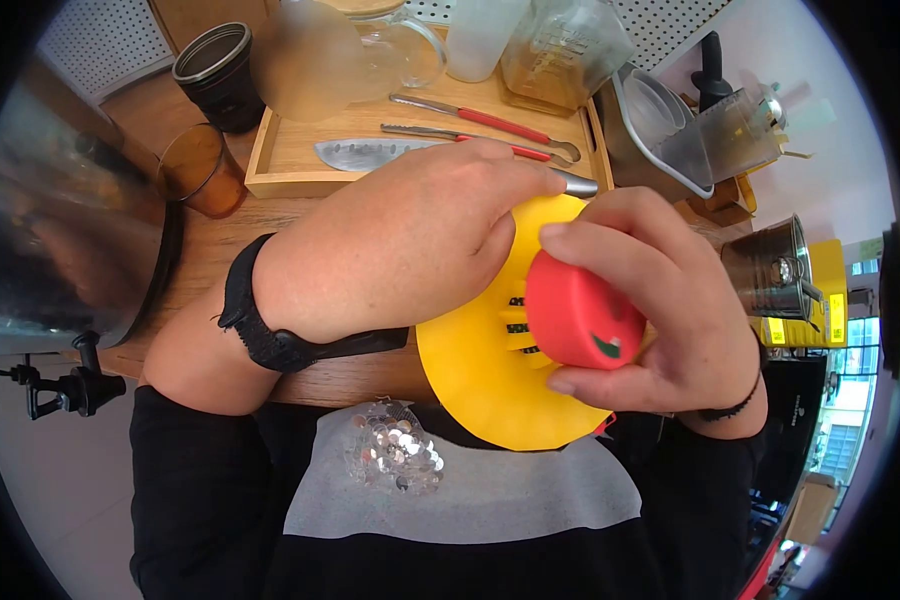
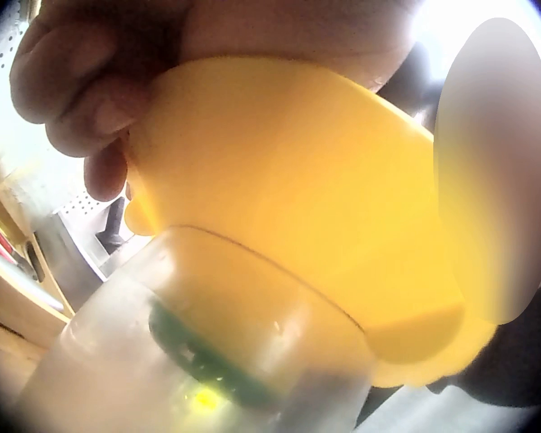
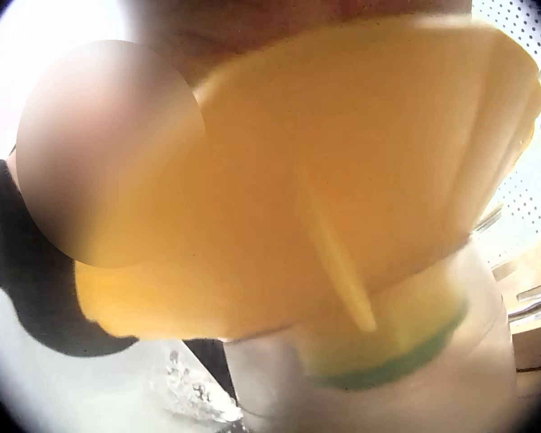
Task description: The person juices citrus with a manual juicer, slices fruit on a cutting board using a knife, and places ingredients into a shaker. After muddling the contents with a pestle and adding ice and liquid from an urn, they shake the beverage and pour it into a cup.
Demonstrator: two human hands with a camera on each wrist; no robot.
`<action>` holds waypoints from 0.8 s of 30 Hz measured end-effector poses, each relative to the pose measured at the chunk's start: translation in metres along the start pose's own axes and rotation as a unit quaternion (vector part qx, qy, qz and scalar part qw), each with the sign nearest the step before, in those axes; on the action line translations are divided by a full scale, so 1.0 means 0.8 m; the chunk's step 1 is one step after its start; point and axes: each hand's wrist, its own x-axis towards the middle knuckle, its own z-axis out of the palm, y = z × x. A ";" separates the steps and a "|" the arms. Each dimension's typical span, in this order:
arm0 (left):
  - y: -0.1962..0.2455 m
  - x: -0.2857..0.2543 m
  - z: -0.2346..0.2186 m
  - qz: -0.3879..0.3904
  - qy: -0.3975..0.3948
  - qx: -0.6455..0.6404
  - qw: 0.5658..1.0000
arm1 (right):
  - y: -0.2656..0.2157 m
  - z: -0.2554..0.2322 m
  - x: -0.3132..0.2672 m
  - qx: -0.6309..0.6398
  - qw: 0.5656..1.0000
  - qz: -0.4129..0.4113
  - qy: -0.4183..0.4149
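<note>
A wide yellow plastic bowl (image 1: 470, 390) with a scalloped rim has raised ribs with black parts in its middle. In the left wrist view it sits on a clear container (image 2: 90, 370), with a green band (image 2: 198, 356) showing through the container's wall. My left hand (image 1: 400, 225) lies over the bowl's far left side, and the left wrist view has its fingers (image 2: 108, 108) curled at the rim. Thumb and fingers of my right hand (image 1: 685, 300) grip a round red piece (image 1: 575, 315) with a dark green mark, over the ribs. Its underside is hidden.
A wooden tray (image 1: 280, 175) behind the bowl holds a knife (image 1: 365, 153), red-handled tongs (image 1: 500, 125) and jars. At left stand an amber glass (image 1: 205, 175) and a black mug (image 1: 218, 85); at right, a metal bucket (image 1: 770, 265). Silvery discs (image 1: 400, 445) lie near my lap.
</note>
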 end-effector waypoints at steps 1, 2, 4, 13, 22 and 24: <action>0.000 0.000 -0.001 -0.002 0.001 -0.001 1.000 | 0.001 -0.003 -0.001 0.002 0.999 -0.032 0.014; 0.000 0.001 -0.002 -0.006 -0.006 -0.005 1.000 | 0.002 -0.004 -0.001 0.004 0.998 -0.063 0.029; 0.000 0.001 -0.001 -0.009 -0.014 -0.009 1.000 | 0.002 -0.004 -0.002 0.002 0.998 -0.066 -0.002; -0.001 0.000 -0.001 -0.002 0.001 0.003 1.000 | -0.003 0.006 -0.003 -0.019 1.000 0.010 -0.023; -0.006 -0.003 0.001 0.006 -0.009 -0.021 1.000 | -0.006 -0.004 0.003 0.033 0.999 -0.019 -0.020; -0.002 -0.004 -0.005 -0.005 -0.017 -0.022 1.000 | -0.006 -0.003 0.004 0.043 0.998 -0.026 -0.034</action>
